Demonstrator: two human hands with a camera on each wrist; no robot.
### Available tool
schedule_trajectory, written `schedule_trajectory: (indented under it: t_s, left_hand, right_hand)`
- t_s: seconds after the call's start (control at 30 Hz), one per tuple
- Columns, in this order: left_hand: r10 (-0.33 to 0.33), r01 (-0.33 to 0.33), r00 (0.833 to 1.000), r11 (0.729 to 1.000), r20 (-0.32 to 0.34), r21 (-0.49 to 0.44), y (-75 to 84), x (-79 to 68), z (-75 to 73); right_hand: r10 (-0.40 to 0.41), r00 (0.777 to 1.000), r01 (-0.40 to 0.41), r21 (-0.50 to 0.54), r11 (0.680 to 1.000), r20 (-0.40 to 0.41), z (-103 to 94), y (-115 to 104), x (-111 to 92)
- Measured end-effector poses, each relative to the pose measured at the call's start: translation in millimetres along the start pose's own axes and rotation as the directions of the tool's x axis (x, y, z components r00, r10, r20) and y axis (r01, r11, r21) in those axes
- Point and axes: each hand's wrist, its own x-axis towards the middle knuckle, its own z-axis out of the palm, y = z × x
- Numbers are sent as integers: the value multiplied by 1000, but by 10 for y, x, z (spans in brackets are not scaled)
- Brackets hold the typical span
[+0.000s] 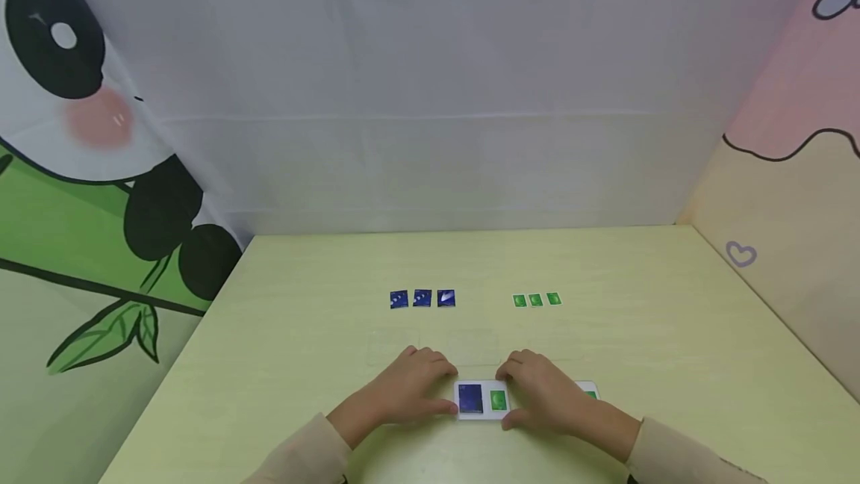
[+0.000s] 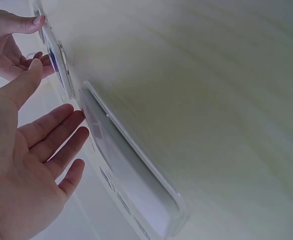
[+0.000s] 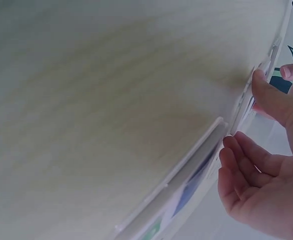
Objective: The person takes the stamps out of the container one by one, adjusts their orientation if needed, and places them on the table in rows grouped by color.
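Note:
In the head view a white card point(image 1: 481, 417) with a dark blue picture point(image 1: 470, 399) and a smaller green picture point(image 1: 498, 399) lies between both hands near the front of the table. My left hand point(image 1: 416, 388) holds its left end, thumb at the near corner and forefinger at the far corner. At the right end, my right hand point(image 1: 544, 394) pinches it between thumb and forefinger across the near and far edges. Another white card point(image 1: 587, 386) shows partly from behind the right hand. Close by the left fingers in the left wrist view is a clear-edged flat card point(image 2: 131, 160).
Farther back on the table point(image 1: 302, 275) lie three small blue square cards point(image 1: 422, 298) in a row. Three small green cards point(image 1: 535, 300) are to their right. Faint clear rectangles point(image 1: 472, 347) lie just beyond the hands. A pale cloth wall point(image 1: 430, 95) closes off the back.

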Motion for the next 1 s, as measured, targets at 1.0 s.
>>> schedule_trajectory:
  t_s: [1.0]
  left_hand:
    - [18,-17,1000,999,-14,28,7,-15,-40]
  right_hand:
    - [8,999,-9,34,999,39,-63,-12,37]
